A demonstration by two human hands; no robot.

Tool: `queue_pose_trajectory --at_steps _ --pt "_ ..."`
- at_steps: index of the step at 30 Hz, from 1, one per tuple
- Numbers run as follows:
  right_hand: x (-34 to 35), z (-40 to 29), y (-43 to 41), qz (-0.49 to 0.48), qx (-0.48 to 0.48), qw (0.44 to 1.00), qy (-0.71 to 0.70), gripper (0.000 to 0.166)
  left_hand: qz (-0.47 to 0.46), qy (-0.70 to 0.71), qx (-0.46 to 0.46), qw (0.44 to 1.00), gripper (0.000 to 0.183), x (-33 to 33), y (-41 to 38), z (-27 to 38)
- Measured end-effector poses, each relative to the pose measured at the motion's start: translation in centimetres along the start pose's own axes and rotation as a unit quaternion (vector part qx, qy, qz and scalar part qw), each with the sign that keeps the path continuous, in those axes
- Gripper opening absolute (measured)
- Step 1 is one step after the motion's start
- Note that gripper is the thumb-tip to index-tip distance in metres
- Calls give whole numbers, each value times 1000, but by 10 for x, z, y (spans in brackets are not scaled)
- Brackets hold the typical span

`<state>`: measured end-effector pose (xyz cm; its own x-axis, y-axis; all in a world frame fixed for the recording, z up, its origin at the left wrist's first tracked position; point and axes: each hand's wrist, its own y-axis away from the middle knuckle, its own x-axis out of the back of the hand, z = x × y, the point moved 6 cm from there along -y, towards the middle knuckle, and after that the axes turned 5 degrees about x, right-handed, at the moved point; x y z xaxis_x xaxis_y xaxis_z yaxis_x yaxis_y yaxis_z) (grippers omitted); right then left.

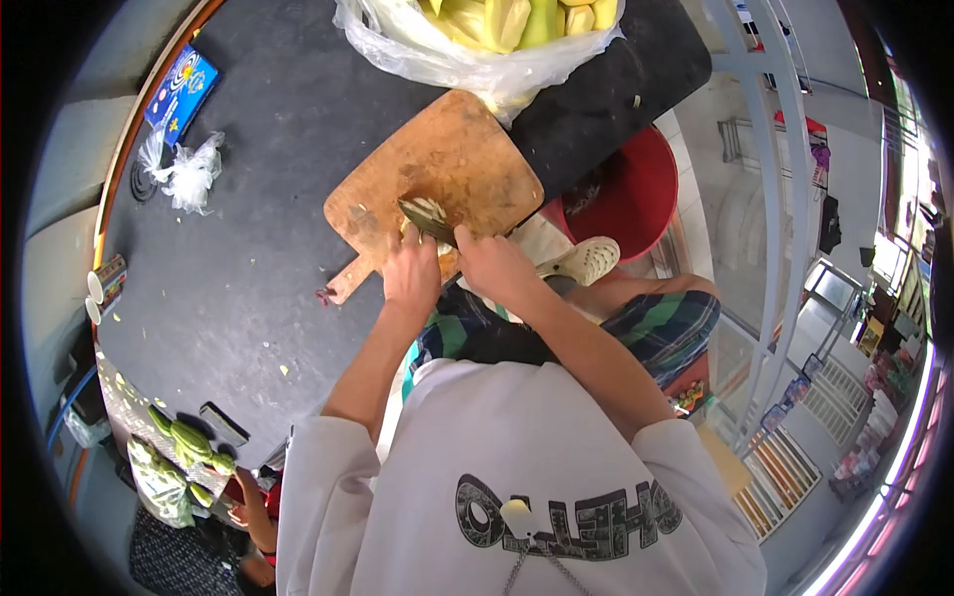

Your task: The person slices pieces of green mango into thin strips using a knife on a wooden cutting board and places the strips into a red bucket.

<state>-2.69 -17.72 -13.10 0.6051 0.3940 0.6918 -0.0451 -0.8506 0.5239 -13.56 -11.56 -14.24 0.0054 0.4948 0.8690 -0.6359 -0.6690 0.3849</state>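
Note:
My right hand (492,267) grips a kitchen knife (426,222), its dark blade low over a wooden cutting board (477,149) with a short handle. Thin pale slivers cling to the blade's face. Close beside it, the bent fingers of my left hand (412,270) press on a pale piece of vegetable or fruit (406,225), mostly hidden by fingers and blade. Beyond the board, a clear plastic bag (477,71) holds several peeled yellow-green pieces (508,24).
A red bucket (633,201) stands below the table's right edge. On the black table (253,290) lie a blue box (181,89), a knotted plastic bag (192,175), two cups (108,287) and a dark phone-like object (223,423). Another person's arm (257,514) reaches towards green vegetables (190,443).

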Motion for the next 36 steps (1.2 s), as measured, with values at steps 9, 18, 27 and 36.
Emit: queue_pose_trajectory --at_steps 9,18,27,36 --pt "10 -1 19 -6 4 1000 7 16 -34 5 11 999 20 1 1 3" --pt "20 -13 10 6 35 999 -2 14 -1 12 3 1000 22 -7 6 -3" --pt "15 -16 6 -3 23 1000 -1 18 27 19 -2 999 22 -4 8 -5" --pt "5 1 11 9 20 1000 4 19 44 37 9 998 24 1 7 -2"
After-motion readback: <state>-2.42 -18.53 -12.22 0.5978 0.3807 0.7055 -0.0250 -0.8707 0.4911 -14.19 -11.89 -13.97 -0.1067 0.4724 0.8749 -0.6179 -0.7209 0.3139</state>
